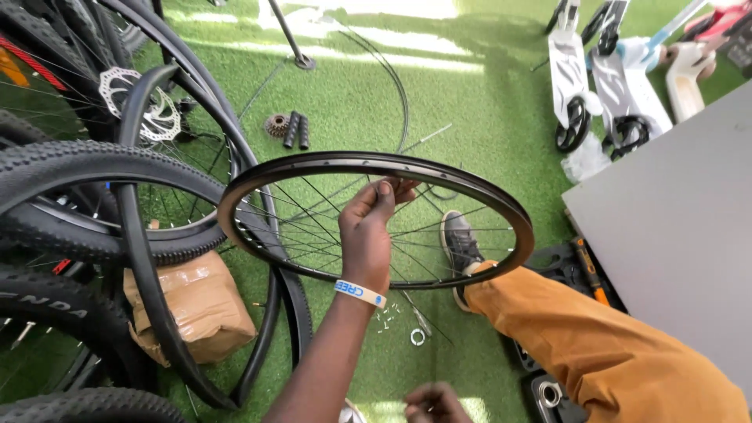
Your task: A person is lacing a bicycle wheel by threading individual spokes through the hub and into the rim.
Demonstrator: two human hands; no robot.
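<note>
Our left hand [368, 227] pinches the spokes [313, 227] inside the bare wheel rim [376, 162] held above the grass [470, 110]. We judge it light and stiff; grip the rim, not the thin spokes.

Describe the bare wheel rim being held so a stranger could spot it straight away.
Start at the green turf floor and the stack of knobbly tyred bike wheels on the left. Just right of them, a hand with a white wristband reaches through a thin black spoked rim held flat above an orange trouser leg. Unlike its neighbours, it carries no tyre.
</note>
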